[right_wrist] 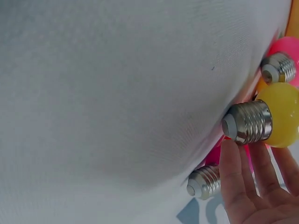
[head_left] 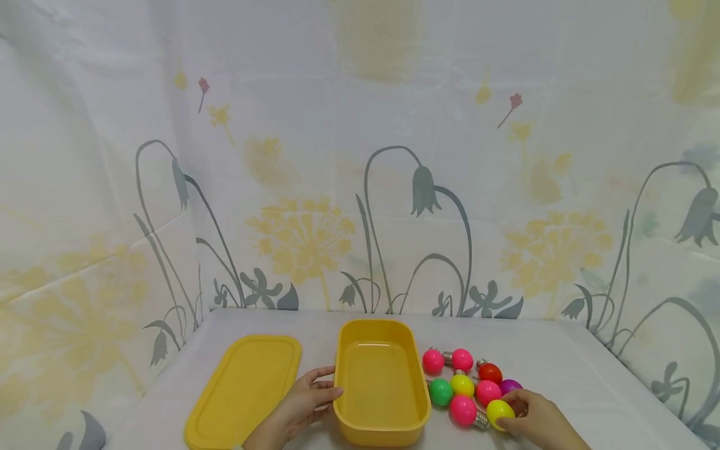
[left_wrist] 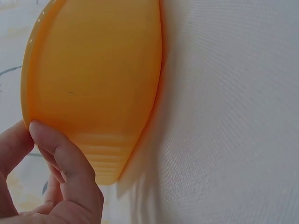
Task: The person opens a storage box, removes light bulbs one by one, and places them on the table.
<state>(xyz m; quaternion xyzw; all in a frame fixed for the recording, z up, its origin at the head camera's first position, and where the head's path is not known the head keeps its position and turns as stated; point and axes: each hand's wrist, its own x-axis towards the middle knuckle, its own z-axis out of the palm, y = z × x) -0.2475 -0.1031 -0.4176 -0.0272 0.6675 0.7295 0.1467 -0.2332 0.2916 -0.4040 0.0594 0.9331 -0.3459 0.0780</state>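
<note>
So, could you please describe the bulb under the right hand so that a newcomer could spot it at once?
Start at the open yellow tub in the middle of the white table; a cluster of coloured bulbs lies just to its right. At the cluster's near right corner, the right hand touches the yellow bulb. Another yellow one sits mid-cluster, untouched.

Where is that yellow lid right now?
In the head view, the yellow lid lies flat on the table's left side, beside the open yellow box, just beyond the left hand.
</note>
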